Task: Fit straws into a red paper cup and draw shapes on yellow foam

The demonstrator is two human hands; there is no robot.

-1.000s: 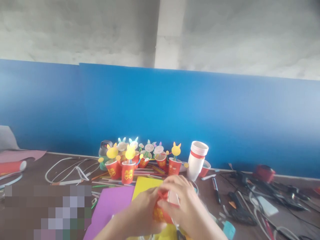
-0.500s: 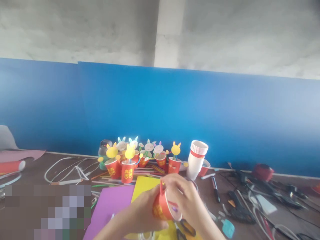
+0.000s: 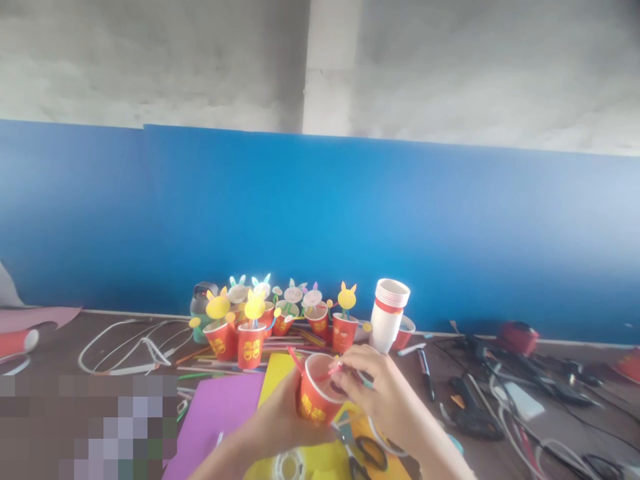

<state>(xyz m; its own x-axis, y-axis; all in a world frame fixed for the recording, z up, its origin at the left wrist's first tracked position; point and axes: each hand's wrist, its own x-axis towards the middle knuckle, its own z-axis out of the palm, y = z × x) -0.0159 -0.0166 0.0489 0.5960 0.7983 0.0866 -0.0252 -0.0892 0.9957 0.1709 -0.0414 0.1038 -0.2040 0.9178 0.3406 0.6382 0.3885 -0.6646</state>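
Note:
My left hand (image 3: 287, 407) is wrapped round a red paper cup (image 3: 316, 403) with yellow characters, held with its mouth tilted towards me. A thin red strip (image 3: 296, 361) pokes out past the cup's left side. At the right of the rim, the fingertips of my right hand (image 3: 367, 380) pinch a small reddish end of what looks like the same strip; their grip is partly hidden. Below the cup, scissors (image 3: 361, 453) and a roll of clear tape (image 3: 289, 465) lie on yellow paper (image 3: 320, 460).
Several red cups with paper animal heads, one of them a front cup (image 3: 251, 345), stand behind my hands. A stack of paper cups (image 3: 389, 317) is right of them. Purple paper (image 3: 215, 420) lies left; a marker (image 3: 427, 375), glue gun (image 3: 473, 410) and cables lie right.
The cup has turned from lying sideways to more upright, its mouth now facing up. My right hand has shifted to the right side of the rim, and the scissors show more.

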